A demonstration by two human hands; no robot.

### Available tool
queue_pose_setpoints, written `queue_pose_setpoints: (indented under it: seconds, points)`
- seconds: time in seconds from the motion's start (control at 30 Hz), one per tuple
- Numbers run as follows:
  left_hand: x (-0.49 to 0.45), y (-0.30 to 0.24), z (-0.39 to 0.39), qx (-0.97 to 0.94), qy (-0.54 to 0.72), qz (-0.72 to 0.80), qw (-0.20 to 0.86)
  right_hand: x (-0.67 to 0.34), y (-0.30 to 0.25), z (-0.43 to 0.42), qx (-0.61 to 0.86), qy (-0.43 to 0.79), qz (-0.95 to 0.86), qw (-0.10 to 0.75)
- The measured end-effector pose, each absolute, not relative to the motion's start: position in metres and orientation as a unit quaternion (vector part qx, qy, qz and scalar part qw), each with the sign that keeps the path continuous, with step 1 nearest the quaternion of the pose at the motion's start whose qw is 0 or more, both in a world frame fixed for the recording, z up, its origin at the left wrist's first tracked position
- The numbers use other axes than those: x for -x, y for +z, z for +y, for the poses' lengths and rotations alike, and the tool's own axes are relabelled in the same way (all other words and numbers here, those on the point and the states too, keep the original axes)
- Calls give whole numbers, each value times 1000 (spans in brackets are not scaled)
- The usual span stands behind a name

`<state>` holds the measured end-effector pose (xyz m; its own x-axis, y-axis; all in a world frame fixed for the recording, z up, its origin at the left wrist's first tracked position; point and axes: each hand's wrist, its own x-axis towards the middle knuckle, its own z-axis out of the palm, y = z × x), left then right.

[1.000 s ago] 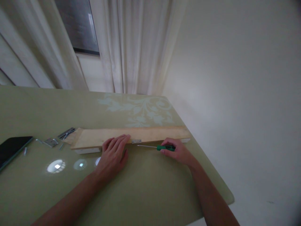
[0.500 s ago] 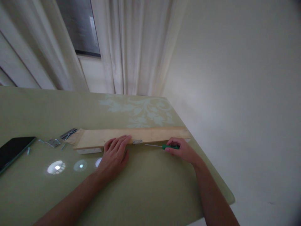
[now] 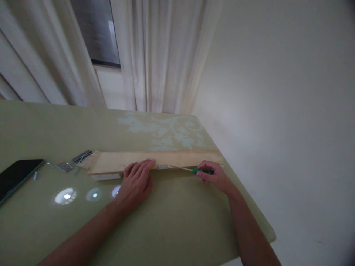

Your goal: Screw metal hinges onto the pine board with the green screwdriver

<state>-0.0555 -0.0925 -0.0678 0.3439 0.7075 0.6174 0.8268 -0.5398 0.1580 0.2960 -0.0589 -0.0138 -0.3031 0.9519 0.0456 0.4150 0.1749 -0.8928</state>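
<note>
A long pale wooden board [image 3: 177, 158] lies across the table, raised on a white-faced block [image 3: 107, 177] near its left end. My left hand [image 3: 135, 181] rests on the board's near edge with its fingers stretched out flat. Just right of those fingertips, a small metal plate [image 3: 162, 167] with holes sits at the board's near edge. In my right hand [image 3: 212, 174] is a screwdriver with a green handle [image 3: 196, 171], held between thumb and fingers. Its thin shaft points left, and the tip is close to the plate's right end; whether they touch I cannot tell.
Left of the board lie metal hinges [image 3: 64, 167], several screws [image 3: 35, 176] and a dark phone [image 3: 19, 177]. The table [image 3: 172, 229] has its right edge near a pale wall [image 3: 277, 111]. Curtains [image 3: 166, 55] hang behind.
The screwdriver's tip has risen from below the board's edge to the level of the metal plate, tilting the shaft. My left hand has stayed on the board.
</note>
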Motion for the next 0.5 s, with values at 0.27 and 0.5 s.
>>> queue_pose_setpoints:
  seconds: [0.27,0.5]
  points:
    - [55,-70,-92,815,-320,-473,95,-283,-18,-60,490,386,-714,318]
    - [56,-70,-93,813,-319,-480,88,-278,-25,-62,476,412,-681,375]
